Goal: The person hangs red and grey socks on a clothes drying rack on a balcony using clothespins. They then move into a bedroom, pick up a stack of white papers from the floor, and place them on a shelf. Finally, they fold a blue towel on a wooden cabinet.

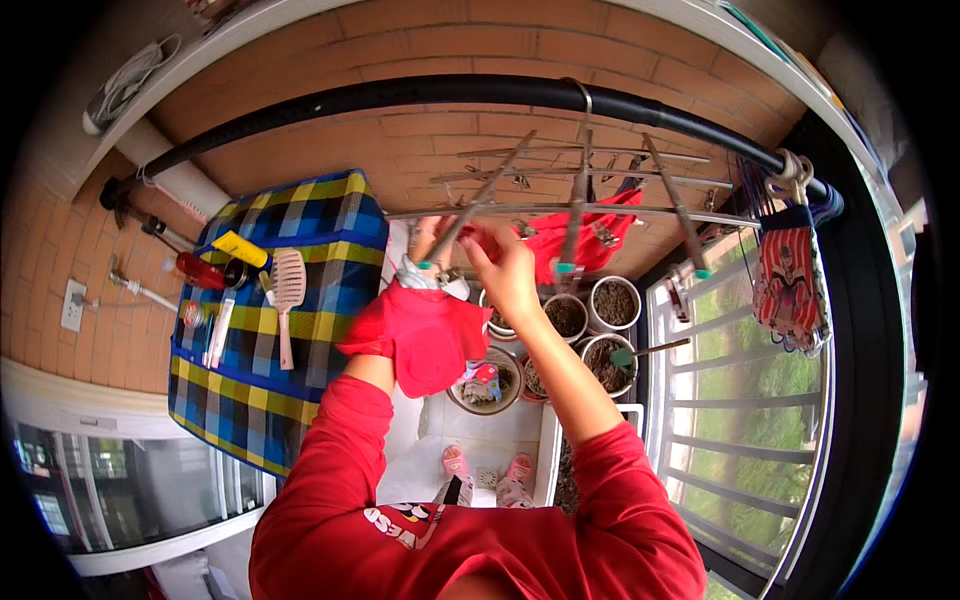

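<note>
A metal clip hanger [580, 180] with several arms and pegs hangs from a black rail [420, 92]. My left hand [428, 245] is raised to one of its arms and holds up a red cloth [425, 335] that hangs down over my forearm. My right hand [508, 268] pinches the top edge of the same cloth near a peg. Another red garment [590, 240] is pegged on the hanger behind my hands.
A blue and yellow checked pocket organiser [290, 310] hangs on the brick wall at left with a comb [288, 295] and bottles. Several soil-filled pots [590, 325] stand below. A printed cloth [790, 280] hangs at right beside the balcony railing [740, 420].
</note>
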Tool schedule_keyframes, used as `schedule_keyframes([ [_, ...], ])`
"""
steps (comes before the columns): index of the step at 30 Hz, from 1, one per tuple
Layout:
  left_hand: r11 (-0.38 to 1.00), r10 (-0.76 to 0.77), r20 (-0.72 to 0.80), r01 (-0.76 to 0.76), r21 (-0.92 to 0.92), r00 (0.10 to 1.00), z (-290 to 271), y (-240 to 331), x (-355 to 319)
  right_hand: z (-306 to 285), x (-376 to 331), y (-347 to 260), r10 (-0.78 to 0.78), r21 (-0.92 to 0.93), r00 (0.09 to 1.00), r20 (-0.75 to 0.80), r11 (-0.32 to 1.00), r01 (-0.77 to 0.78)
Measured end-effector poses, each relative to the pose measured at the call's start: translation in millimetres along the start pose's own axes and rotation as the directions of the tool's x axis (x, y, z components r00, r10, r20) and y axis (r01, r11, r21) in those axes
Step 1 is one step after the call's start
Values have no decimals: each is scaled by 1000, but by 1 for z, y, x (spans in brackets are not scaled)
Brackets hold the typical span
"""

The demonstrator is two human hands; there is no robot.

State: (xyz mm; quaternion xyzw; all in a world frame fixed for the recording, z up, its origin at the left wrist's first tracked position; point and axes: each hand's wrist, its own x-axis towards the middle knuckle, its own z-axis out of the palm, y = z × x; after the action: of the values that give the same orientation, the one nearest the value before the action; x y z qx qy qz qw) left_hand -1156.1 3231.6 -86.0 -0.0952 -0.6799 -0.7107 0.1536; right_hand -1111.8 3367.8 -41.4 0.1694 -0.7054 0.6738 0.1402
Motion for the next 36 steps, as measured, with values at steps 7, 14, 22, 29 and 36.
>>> schedule_keyframes([
  [7,827,-43,45,61,-559,998,-3,20,-18,42,29,-14,4,-403,991,-136,913,-59],
  [14,955,-92,34,98,-279,995,-19,29,-38,13,43,-11,122,163,970,211,974,-158],
  [22,899,-120,-64,81,-431,991,-23,45,-41,3,42,-19,178,217,946,272,946,-241],
  [29,886,-92,-61,54,-461,994,-19,51,-42,6,42,-22,106,287,943,316,937,-201],
  [36,925,-96,-164,28,-378,982,-13,56,-42,6,39,-25,130,202,933,335,958,-205],
])
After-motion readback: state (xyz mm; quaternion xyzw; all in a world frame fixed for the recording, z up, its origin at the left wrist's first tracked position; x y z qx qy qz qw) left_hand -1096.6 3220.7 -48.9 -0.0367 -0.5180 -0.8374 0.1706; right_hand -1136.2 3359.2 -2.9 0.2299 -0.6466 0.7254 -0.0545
